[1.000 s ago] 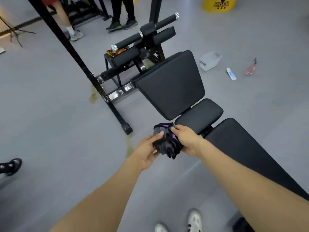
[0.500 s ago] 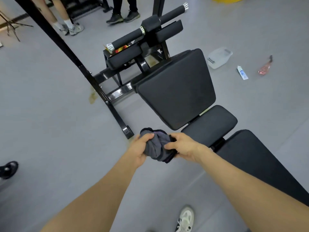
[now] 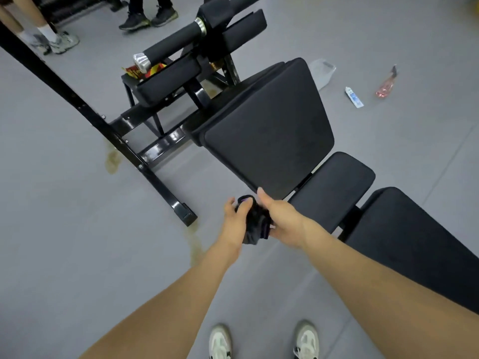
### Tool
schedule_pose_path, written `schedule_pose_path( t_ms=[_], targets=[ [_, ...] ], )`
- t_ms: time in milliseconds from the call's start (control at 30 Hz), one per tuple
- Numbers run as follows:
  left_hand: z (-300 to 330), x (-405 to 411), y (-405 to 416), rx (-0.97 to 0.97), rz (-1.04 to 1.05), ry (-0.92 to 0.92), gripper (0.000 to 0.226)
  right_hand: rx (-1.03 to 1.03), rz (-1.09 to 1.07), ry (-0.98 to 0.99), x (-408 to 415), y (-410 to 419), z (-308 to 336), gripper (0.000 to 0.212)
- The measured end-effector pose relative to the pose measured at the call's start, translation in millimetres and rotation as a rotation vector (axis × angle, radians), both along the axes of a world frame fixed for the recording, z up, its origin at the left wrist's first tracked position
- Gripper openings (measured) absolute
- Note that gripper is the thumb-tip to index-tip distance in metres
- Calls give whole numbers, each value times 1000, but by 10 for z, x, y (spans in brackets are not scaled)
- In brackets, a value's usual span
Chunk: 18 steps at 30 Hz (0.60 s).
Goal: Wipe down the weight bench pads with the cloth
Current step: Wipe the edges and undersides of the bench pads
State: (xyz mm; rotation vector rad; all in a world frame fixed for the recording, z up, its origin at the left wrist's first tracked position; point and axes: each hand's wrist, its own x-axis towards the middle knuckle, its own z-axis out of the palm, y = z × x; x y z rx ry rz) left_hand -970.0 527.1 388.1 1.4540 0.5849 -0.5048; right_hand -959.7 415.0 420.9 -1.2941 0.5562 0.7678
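A bunched dark grey cloth with a purple trim point(image 3: 255, 224) sits between both my hands, just in front of the bench's near corner. My left hand point(image 3: 237, 221) grips its left side with curled fingers. My right hand point(image 3: 281, 220) holds its right side, thumb raised toward the pad. The black weight bench runs from centre to lower right: a large tilted pad point(image 3: 269, 130), a small middle pad point(image 3: 334, 187) and a long pad point(image 3: 414, 244). The cloth touches none of the pads.
A black steel frame point(image 3: 145, 164) with foam rollers point(image 3: 168, 47) stands behind the bench. On the grey floor lie a clear plastic container point(image 3: 322, 71), a small tube point(image 3: 353, 97) and a red item point(image 3: 385, 88). Other people's feet point(image 3: 147, 18) are at the top left. My own shoes point(image 3: 220, 340) show below.
Both hands with the cloth have come closer to the large pad's near corner. The cloth is bunched tighter, and my view has shifted nearer to the bench.
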Motion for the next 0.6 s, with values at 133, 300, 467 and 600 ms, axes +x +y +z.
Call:
schedule_pose_path(
  t_ms=[133,300,467,600],
  targets=[
    [-178,164,262,-84,-128,27,94,85,-15,51,118,195,-227,81],
    [-476,361,421,30,-158,-58,73,137,22,49,322,272,-511,96],
    [-761,487,407,53,-114,-140,38,91,82,-25,459,139,-834,82],
    [-1218,549,309,105,-18,-215,29,-216,130,-247,539,62,-1246,38]
  ],
)
